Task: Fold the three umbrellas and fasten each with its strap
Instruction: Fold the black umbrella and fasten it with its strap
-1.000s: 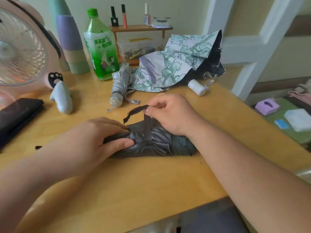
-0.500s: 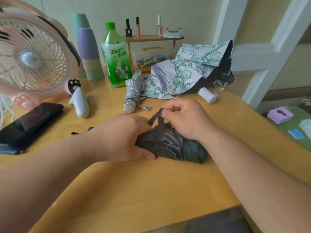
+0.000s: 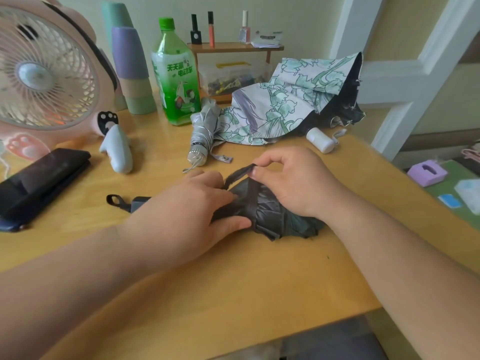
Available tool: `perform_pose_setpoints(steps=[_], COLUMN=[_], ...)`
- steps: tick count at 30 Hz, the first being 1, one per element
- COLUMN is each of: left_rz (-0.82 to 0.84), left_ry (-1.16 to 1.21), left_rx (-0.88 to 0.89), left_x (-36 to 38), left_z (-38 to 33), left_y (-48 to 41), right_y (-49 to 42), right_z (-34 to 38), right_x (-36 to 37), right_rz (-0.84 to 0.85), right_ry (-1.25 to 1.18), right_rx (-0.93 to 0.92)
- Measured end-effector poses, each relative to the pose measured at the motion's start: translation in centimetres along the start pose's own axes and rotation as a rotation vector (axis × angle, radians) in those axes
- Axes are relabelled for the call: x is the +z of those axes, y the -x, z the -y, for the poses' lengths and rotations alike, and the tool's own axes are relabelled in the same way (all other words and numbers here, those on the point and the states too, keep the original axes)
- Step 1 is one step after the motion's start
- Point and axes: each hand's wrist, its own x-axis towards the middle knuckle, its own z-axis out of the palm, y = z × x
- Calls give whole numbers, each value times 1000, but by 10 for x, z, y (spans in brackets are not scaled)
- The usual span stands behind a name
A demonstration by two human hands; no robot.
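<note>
A dark grey folded umbrella (image 3: 272,211) lies on the wooden table (image 3: 233,281), its handle and wrist loop (image 3: 117,200) sticking out to the left. My left hand (image 3: 181,214) is wrapped over its middle and holds the fabric down. My right hand (image 3: 293,183) pinches the umbrella's dark strap (image 3: 239,175) and holds it up over the canopy. A silver folded umbrella (image 3: 204,133) with a loose strap lies behind. A floral umbrella (image 3: 293,100) with a white handle (image 3: 320,140) sprawls half open at the back right.
A pink fan (image 3: 44,71) stands at the back left, with a black phone (image 3: 39,183) and a white cat-paw gadget (image 3: 117,149) in front of it. A green bottle (image 3: 176,74), stacked cups (image 3: 132,66) and a small wooden shelf (image 3: 233,48) line the back edge.
The view has shifted so the dark umbrella's handle loop shows at left. My right hand still pinches the strap; my left hand keeps its hold on the rolled canopy.
</note>
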Motion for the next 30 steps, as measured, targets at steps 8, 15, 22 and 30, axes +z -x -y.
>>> perform_pose_setpoints(steps=[8,15,22,30], left_rz=[166,370,116,-78], left_ry=[358,880,1154,1064], left_rx=[-366,-514,-737,-842], left_x=[-14,-30,-26,-21], left_z=[-1,2,-1,-3], left_y=[-10,-15,-3,-3], right_y=[22,24,9,21], right_z=[-1,5,14,5], right_x=[6,1,-6,-3], right_rz=[-81,-5,255,250], right_ry=[40,-4,-14,-212], right_rx=[-377,-369,-166,11])
